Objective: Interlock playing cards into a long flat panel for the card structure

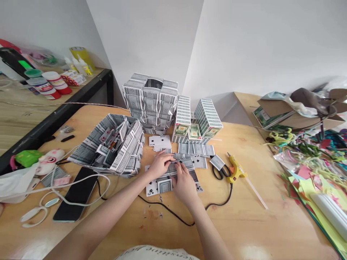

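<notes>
Touching the cards (165, 185) beneath them, left hand (162, 165) and right hand (185, 183) sit bunched narrow; can't tell if they're pinching. Cord (174, 213) loops just nearside, so a snag could drag the glue gun (236, 171), right of the hands.

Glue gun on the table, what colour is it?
The glue gun is mostly yellow, seen in the head view.

Cream top (169, 254), dark printed lettering (139, 249) (partly cut off), bare forearms (115, 213), bare left hand (160, 166), bare right hand (186, 181)
</notes>
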Demonstrator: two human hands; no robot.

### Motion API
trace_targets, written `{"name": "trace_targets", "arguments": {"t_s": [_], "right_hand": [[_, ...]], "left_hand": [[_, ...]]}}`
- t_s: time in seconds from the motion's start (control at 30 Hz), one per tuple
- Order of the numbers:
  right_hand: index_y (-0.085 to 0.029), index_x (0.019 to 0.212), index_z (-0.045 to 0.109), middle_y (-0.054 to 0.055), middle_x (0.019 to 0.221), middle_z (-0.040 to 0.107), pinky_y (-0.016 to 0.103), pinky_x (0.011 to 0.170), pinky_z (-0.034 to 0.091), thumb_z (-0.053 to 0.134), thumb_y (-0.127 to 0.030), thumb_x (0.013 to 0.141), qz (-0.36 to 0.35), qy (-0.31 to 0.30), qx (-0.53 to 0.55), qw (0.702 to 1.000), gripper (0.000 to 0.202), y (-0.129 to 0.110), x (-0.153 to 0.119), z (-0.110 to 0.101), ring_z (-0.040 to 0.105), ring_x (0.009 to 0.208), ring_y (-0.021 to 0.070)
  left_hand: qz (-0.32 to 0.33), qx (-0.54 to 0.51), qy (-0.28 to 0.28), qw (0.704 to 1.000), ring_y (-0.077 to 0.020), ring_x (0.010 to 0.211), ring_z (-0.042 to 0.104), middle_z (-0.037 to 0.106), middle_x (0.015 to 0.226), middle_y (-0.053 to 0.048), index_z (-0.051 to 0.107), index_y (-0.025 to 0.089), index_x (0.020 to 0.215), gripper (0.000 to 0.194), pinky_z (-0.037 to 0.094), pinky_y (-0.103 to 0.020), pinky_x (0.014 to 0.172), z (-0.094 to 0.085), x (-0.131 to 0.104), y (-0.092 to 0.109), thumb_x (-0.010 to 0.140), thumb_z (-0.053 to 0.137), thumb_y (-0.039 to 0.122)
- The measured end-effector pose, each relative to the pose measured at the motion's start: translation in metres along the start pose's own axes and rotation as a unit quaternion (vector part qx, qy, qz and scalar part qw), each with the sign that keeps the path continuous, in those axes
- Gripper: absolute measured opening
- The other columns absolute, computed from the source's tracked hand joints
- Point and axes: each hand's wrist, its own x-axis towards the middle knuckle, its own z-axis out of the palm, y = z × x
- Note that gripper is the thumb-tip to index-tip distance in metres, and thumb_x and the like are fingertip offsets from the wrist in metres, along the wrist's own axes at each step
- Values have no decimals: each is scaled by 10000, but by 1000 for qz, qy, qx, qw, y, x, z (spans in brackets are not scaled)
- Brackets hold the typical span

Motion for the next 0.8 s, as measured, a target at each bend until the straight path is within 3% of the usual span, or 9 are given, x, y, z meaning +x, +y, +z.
{"name": "trace_targets", "arguments": {"t_s": [0.3,0.43,0.67,0.8], "right_hand": [[-19,1240,417,214,1276,434,439,973,333,561,-382,762,36,86,9,996,617,13,1,10,353,1194,316],[-52,1253,412,190,1274,437,433,943,336,570,-406,747,29,79,-4,996,637,14,4,5,374,1151,313],[-125,1203,439,156,1221,444,433,838,360,706,-487,563,95,68,-24,993,783,17,18,-3,428,1002,322],[-153,1235,404,147,1226,426,417,828,364,728,-485,532,115,55,-12,992,842,17,21,-3,426,993,307]], "left_hand": [[45,31,15,998,-160,1064,541,671,965,12,620,223,875,360,316,-416,1042,5,-9,1,690,428,-19],[43,36,9,998,-158,1069,538,661,999,3,604,220,922,341,310,-419,1046,3,-8,4,722,426,9],[9,27,30,999,-161,1023,559,640,1029,-22,580,214,946,244,340,-402,1020,5,-8,3,803,421,96],[-46,29,44,998,-196,1001,560,629,1009,-43,560,208,990,222,439,-376,904,5,-8,2,803,454,152]]}}
